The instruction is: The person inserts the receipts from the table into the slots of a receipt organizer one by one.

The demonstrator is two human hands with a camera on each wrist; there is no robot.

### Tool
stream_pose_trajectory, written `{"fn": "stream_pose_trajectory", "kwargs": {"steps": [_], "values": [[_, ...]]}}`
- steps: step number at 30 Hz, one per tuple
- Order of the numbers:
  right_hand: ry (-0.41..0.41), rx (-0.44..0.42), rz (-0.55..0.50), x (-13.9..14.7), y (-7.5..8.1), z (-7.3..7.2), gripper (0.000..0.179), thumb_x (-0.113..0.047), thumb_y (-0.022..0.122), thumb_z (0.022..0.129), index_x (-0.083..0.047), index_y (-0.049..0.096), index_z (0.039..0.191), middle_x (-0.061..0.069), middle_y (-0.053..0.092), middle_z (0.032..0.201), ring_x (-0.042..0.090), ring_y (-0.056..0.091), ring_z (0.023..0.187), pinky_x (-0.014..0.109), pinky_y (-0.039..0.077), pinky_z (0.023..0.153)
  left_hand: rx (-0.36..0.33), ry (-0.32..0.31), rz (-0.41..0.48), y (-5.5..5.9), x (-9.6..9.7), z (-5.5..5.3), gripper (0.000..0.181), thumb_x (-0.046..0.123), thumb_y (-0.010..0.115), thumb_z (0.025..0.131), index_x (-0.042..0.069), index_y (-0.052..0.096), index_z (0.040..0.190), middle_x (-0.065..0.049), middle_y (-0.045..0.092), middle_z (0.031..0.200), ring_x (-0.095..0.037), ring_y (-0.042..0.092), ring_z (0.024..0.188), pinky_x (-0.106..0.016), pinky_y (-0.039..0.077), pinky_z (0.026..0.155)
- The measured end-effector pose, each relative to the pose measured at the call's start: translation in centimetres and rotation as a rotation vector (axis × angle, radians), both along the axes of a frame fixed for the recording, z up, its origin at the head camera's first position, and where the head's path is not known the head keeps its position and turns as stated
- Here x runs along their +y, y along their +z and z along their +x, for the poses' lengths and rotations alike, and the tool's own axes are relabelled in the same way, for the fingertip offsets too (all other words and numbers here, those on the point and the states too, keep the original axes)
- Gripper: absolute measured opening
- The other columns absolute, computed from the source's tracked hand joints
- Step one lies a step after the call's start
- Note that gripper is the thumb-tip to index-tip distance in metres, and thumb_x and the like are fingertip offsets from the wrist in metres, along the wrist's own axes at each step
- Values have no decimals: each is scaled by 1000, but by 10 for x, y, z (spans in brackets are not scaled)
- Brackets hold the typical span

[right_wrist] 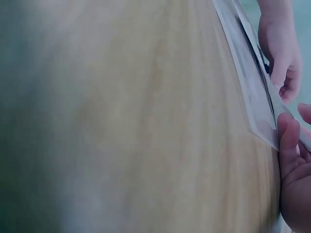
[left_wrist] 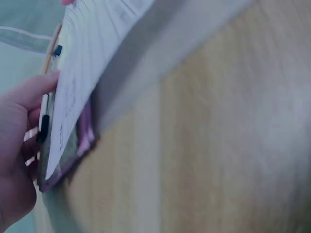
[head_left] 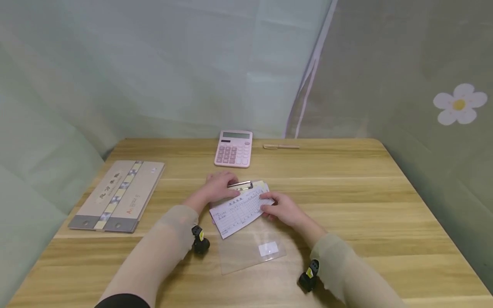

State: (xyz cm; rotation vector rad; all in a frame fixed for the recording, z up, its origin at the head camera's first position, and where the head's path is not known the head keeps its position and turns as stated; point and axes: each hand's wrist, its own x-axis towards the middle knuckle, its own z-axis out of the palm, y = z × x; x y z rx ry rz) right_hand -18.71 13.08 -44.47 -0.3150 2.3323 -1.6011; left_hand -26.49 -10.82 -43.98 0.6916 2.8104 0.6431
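Note:
A small clipboard (head_left: 242, 185) with a metal clip lies tilted near the middle of the table. My left hand (head_left: 221, 187) grips it at the clip end; in the left wrist view the thumb (left_wrist: 41, 87) is on top and the fingers curl behind. Over the board lies a white printed form (head_left: 240, 214) with a table of lines. My right hand (head_left: 284, 208) pinches this form by its right edge. Yellowish paper shows beneath the form's upper corner. Below, a clear plastic sleeve (head_left: 246, 256) with a white label (head_left: 268, 248) lies flat, partly under the form.
A pink calculator (head_left: 233, 149) sits behind the hands, with a pen (head_left: 281, 146) to its right near the back edge. At the left lies a beige document folder (head_left: 117, 196) with a patterned band. Curtains hang behind the wooden table (head_left: 366, 205).

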Motion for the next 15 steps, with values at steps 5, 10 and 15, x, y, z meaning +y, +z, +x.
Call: {"fn": "stream_pose_trajectory", "kwargs": {"steps": [5,10,15], "values": [[8,11,8,-1,-5,-1,39,-12,67,84,2,59,119,7,64,77,15,61,65,28,53,61,10,-1,34,-4,-2,-1,37,36,72,79,13,64,106,-1,57,100,-21,51,96,-43,32,87],[-10,-54,-89,-3,-4,-2,41,-9,63,88,7,54,124,14,64,80,19,63,67,32,55,62,22,-10,52,-6,-4,-2,37,36,72,78,13,64,105,0,57,98,-20,51,93,-43,32,86],[-35,-71,-153,-2,-5,-3,40,-5,59,89,11,51,125,19,64,83,23,65,68,35,56,64,-1,-6,61,-5,-1,-4,37,36,72,75,15,63,104,1,57,98,-20,50,94,-44,31,86]]}}
